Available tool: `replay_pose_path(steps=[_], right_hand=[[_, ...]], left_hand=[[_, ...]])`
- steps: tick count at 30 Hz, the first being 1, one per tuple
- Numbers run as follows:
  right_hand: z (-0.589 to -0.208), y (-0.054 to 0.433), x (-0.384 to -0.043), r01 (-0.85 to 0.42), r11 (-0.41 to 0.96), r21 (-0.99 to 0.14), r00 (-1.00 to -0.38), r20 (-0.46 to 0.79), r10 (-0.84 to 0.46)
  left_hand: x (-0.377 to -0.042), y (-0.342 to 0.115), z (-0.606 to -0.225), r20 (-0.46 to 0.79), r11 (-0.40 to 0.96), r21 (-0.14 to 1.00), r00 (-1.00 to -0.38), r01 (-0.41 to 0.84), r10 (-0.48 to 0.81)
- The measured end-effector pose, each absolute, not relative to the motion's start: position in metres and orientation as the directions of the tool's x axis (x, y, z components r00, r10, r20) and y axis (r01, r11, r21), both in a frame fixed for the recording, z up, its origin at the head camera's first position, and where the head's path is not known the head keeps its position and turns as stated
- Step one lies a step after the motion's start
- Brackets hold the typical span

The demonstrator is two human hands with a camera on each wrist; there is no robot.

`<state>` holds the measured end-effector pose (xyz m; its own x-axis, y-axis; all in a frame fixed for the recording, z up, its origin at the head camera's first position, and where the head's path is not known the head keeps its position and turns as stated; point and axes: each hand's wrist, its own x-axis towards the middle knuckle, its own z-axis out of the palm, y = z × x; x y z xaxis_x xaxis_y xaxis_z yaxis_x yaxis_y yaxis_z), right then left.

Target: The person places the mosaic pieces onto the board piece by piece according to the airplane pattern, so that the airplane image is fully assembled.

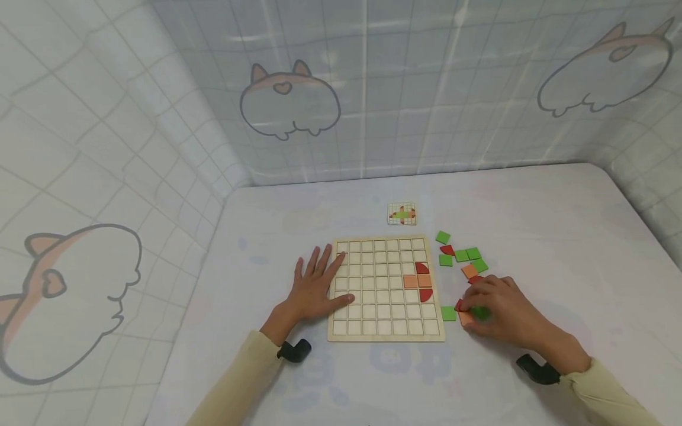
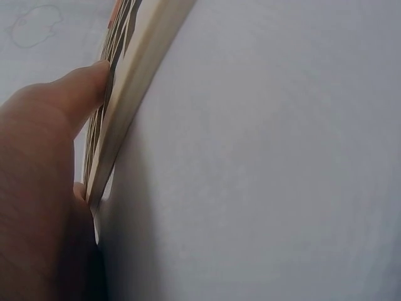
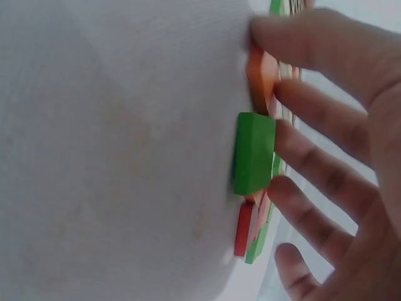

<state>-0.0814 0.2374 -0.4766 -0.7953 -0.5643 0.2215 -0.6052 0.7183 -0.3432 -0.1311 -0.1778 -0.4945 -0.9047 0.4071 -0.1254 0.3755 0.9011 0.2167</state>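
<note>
My left hand [image 1: 314,293] lies with fingers spread over the left edge of a wooden grid board [image 1: 386,338]; in the left wrist view its thumb [image 2: 88,88] rests on the board. Just right of the board, my right hand [image 1: 501,310] reaches over loose tiles with its fingers bent and apart. In the right wrist view, thumb and index finger are at an orange square tile [image 3: 260,78], and other fingertips touch or nearly touch a green tile [image 3: 254,153]. A red quarter-circle tile [image 1: 459,305] shows beside the right fingertips. Contact there is partly hidden.
On the board's right side lie orange squares [image 1: 411,281] and red quarter circles [image 1: 425,294]. A small pattern card [image 1: 402,213] lies beyond the board. Several loose green tiles [image 1: 461,255], plus red and orange ones, lie to its right. Tiled-pattern curtains [image 1: 362,89] surround the table.
</note>
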Motion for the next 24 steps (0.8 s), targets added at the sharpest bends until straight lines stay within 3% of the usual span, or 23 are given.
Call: replay_pose_path(steps=[8, 16, 24], right_hand=[[-0.476, 0.236, -0.084, -0.588, 0.738, -0.330, -0.809, 0.246, -0.534], [-0.474, 0.234, -0.092, -0.695, 0.681, -0.229, -0.713, 0.340, -0.613], [-0.471, 0.210, -0.101, -0.758, 0.584, -0.289, -0.647, 0.443, -0.621]], left_hand=[[-0.131, -0.178, -0.494, -0.142, 0.905, 0.217, -0.905, 0.365, 0.400], [-0.130, -0.178, -0.492, -0.138, 0.903, 0.216, -0.904, 0.371, 0.404], [-0.130, -0.178, -0.492, -0.141, 0.901, 0.227, -0.903, 0.369, 0.405]])
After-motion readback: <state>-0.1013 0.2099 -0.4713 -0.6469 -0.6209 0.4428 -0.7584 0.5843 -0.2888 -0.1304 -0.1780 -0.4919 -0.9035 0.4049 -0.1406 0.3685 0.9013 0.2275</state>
